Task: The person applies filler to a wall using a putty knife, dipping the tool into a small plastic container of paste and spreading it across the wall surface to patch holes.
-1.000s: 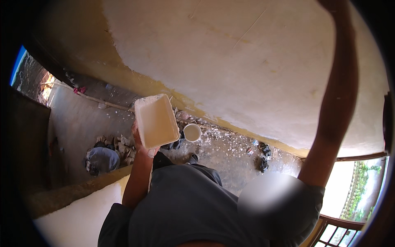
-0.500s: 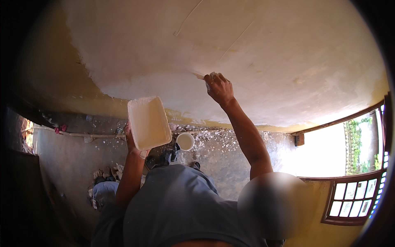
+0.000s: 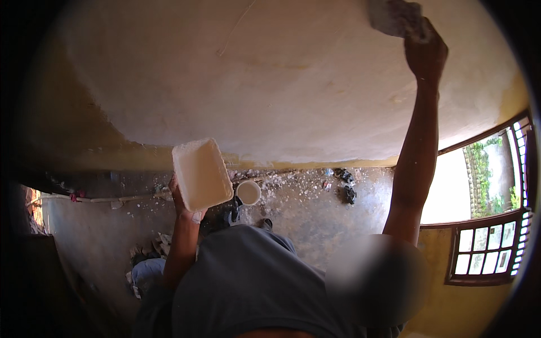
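Note:
In my left hand [image 3: 179, 197] I hold a pale rectangular tub [image 3: 203, 173] with a rough, crusted rim, its cream-coloured inside facing me. The fingers grip its left side and lower edge. My right hand [image 3: 426, 52], at the upper right, is closed on a wide flat tool [image 3: 389, 17] smeared with whitish material. Whether that tool is a scraper or a brush I cannot make out. It is against or close to the wall [image 3: 270, 96], which is coated whitish over most of its face, with yellowish bare parts along the left and lower edge.
A white bucket [image 3: 248, 193] stands on the grey floor by my feet, amid white splatters. Dark crumpled bags [image 3: 348, 194] lie near the wall's foot. A long pole [image 3: 132, 197] lies at left, a bluish bundle [image 3: 149, 271] lower. A window [image 3: 484, 253] opens at right.
My right hand has swept up and to the right along the wall with the flat tool, whose broad face now shows. The left hand and tub have barely shifted.

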Demonstrator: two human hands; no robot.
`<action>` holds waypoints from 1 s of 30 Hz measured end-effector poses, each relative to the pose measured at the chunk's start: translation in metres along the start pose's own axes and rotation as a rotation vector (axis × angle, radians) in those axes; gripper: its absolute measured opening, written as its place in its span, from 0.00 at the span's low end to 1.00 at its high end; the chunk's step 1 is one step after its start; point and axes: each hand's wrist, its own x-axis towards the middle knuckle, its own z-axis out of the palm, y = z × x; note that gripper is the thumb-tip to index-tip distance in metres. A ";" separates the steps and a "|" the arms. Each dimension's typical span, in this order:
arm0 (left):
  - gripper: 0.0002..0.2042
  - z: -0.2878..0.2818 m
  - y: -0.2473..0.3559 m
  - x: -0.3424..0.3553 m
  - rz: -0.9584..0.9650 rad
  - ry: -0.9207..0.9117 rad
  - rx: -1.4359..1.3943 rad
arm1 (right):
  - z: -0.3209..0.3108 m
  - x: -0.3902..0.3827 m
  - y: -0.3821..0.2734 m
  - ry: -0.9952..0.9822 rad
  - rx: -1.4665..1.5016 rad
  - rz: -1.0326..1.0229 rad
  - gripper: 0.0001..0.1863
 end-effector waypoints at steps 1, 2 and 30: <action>0.30 -0.005 -0.002 0.000 -0.030 -0.003 -0.044 | -0.005 -0.001 0.021 0.067 -0.241 -0.246 0.12; 0.30 -0.010 -0.003 0.000 -0.059 -0.008 -0.084 | -0.006 -0.006 0.034 0.139 -0.479 -0.491 0.14; 0.26 -0.025 -0.003 -0.025 0.030 0.208 -0.062 | 0.107 -0.153 -0.037 -0.024 0.201 -0.199 0.06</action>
